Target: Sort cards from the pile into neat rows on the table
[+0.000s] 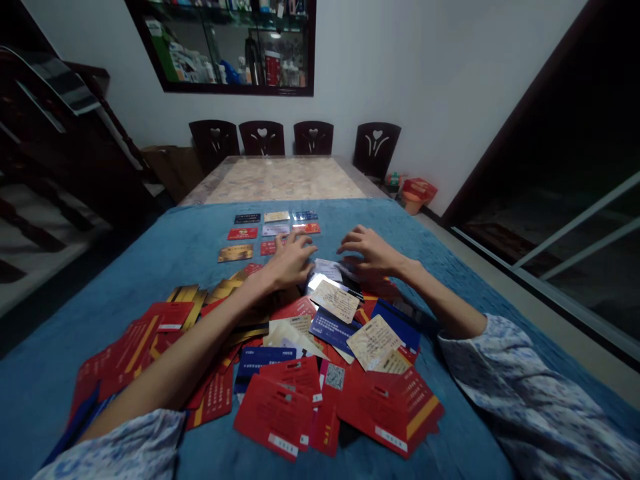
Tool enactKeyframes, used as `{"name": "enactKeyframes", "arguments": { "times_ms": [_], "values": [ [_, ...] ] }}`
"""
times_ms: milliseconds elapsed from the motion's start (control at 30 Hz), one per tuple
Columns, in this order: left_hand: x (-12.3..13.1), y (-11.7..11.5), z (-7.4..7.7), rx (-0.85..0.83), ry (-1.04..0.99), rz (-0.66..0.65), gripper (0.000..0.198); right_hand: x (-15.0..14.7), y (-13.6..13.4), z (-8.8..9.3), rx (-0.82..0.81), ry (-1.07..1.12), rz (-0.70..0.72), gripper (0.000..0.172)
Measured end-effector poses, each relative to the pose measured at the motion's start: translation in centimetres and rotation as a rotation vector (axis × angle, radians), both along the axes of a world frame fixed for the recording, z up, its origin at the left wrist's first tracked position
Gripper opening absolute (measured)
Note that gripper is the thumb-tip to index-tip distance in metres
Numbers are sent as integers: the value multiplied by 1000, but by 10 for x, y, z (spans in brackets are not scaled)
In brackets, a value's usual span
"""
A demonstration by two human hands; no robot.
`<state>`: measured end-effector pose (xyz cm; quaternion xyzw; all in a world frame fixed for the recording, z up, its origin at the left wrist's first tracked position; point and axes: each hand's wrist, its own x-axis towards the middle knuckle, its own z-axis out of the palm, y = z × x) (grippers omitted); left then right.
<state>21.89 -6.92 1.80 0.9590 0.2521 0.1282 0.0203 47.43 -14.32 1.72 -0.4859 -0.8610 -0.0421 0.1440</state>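
A loose pile of plastic cards covers the near half of the blue cloth, with red cards, blue cards and cream cards overlapping. My left hand is over the far edge of this heap, its fingers apart and pointing forward, partly covering a red card. To the right, my right hand hovers with spread, bent fingers turned toward the left one. Between and just below the hands lies a pale card. Both palms are hidden. Neither hand visibly grips a card.
Beyond the pile, several cards such as a gold card and a black card lie apart in rough rows. The blue cloth ends before the marble tabletop. Dark chairs stand at the far end.
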Motion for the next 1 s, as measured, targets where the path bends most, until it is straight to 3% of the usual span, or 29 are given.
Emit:
{"name": "enactKeyframes", "arguments": {
  "times_ms": [300,667,1000],
  "values": [
    [3,-15,1,-122,29,-103,34,-5,-12,13,-114,-19,39,41],
    [1,-22,3,-319,125,-252,61,-6,-13,9,-199,-53,26,47],
    [3,-29,6,-350,112,-236,35,-11,-13,11,-202,-39,55,43]
  ]
}}
